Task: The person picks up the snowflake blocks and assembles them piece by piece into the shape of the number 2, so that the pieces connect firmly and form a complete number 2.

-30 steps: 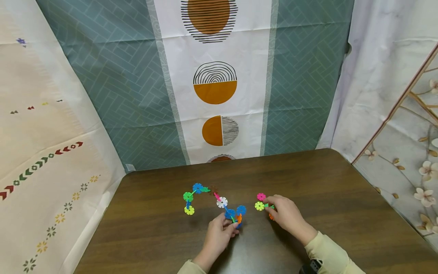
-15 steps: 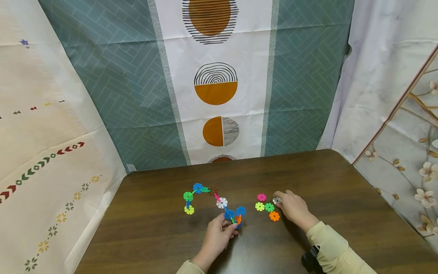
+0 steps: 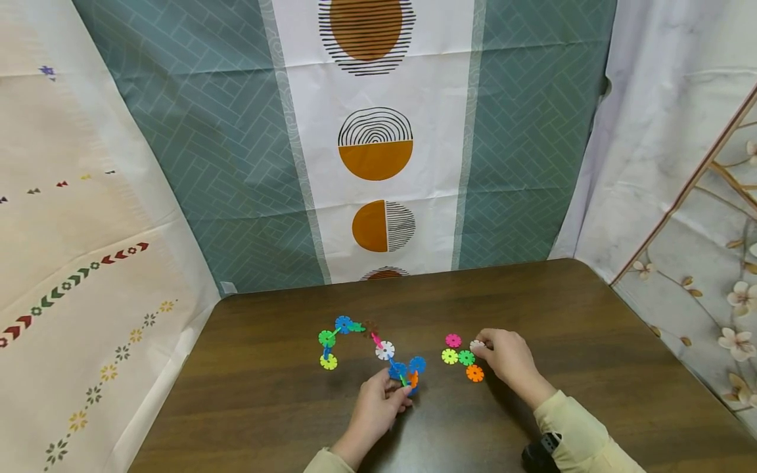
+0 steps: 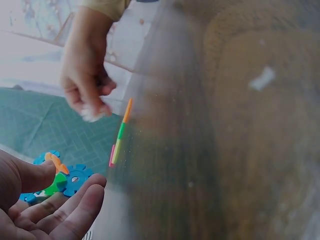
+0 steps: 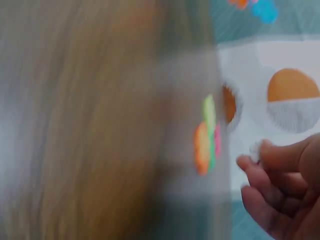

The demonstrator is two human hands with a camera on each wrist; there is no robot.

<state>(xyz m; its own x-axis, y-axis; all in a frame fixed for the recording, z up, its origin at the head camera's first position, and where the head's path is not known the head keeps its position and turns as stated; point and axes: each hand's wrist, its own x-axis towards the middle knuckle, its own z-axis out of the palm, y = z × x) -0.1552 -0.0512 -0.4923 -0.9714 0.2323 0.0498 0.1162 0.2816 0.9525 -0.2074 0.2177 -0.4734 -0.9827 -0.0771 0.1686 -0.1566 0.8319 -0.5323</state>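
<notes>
Notched plastic snowflake discs are joined into a curved chain (image 3: pixel 385 350), mostly on the table. My left hand (image 3: pixel 374 404) holds its near end, where blue discs (image 4: pixel 76 179), an orange disc (image 4: pixel 56 162) and a green disc (image 4: pixel 55 185) interlock between thumb and fingers. My right hand (image 3: pixel 510 358) pinches a white snowflake disc (image 3: pixel 476 345) between thumb and fingertips, raised over the table. Just left of that hand lie loose discs: pink (image 3: pixel 453 340), yellow-green (image 3: pixel 449 356), green (image 3: pixel 466 358) and orange (image 3: pixel 475 373).
The brown wooden table (image 3: pixel 266 407) runs back to a patterned curtain (image 3: pixel 378 190). At the chain's far left end sits a yellow disc (image 3: pixel 328 362). A dark wrist strap (image 3: pixel 541 453) shows at the right sleeve.
The right hand has moved off the loose discs, uncovering the green and orange ones, and now shows a white disc in its fingertips. My left hand keeps its hold on the chain.
</notes>
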